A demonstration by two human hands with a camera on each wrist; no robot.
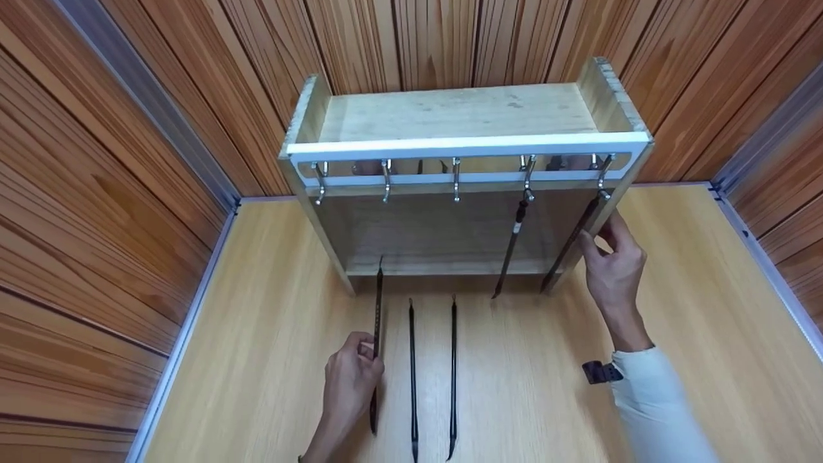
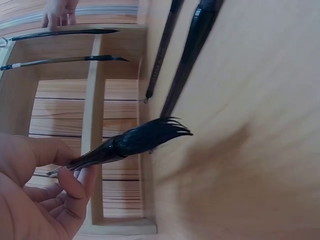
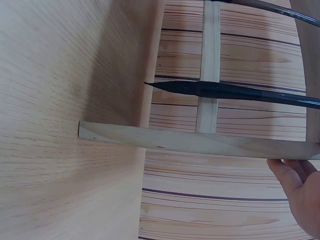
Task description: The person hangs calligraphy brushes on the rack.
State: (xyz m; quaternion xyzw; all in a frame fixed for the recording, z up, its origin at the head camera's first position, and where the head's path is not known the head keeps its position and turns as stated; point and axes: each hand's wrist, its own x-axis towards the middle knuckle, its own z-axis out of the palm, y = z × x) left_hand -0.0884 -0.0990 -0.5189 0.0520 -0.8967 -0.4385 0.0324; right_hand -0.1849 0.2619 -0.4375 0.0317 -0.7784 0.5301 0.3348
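I've got the leftmost brush (image 1: 377,334) in my left hand (image 1: 350,379): thumb and curled fingers pinch its thin shaft, and the left-wrist view shows the dark splayed bristles (image 2: 150,137) sticking out past the fingers, just off the wooden tabletop (image 1: 553,386). Two more brushes (image 1: 412,379) lie flat just beside it, parallel on the tabletop (nothing touching them). Out from there stands the wooden rack (image 1: 463,116) with its row of metal hooks (image 1: 456,183); two brushes already hang at the right end, one (image 1: 511,247) from the fourth hook and one (image 1: 575,241) from the last. My right hand (image 1: 611,257) is up at the rack's right side post, fingers loosely bent round the edge of the wood, steadying it and carrying nothing.

Risks as I judge them: the pinch sits low on a long, thin shaft, so the far end could swing and knock the neighbouring brushes out of line or clip a hanging one. The hooks are small, so a missed loop would drop the brush. Lean too hard on that post and the rack may shift.
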